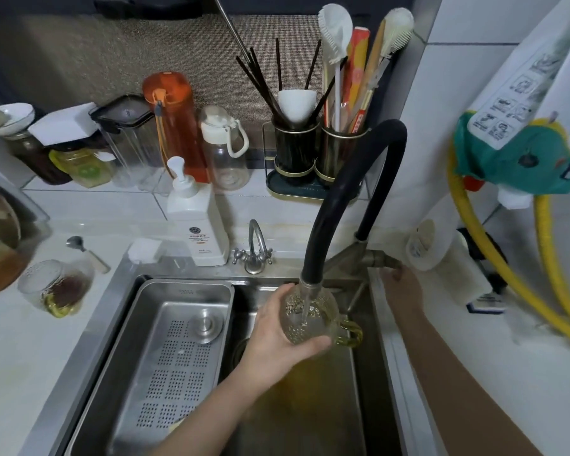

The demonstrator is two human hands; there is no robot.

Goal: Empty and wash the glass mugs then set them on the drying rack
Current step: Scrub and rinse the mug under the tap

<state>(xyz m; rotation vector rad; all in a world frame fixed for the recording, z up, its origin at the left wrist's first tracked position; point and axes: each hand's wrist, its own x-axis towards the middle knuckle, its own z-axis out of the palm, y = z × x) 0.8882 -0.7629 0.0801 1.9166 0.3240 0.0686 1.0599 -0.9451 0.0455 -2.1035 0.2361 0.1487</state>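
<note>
The left hand point(277, 334) grips the wet mug point(310, 319) under the tap point(311, 287); it may slip into the sink point(310, 422). The right hand point(403, 287) reaches the tap lever point(380, 259), grip unclear

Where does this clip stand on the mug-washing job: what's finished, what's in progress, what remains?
Done: nothing sits in the perforated drying tray. In hand: the left hand holds a glass mug under the running tap; the right hand is at the tap lever. Left: the second mug on the counter still holds tea and dregs.
</note>
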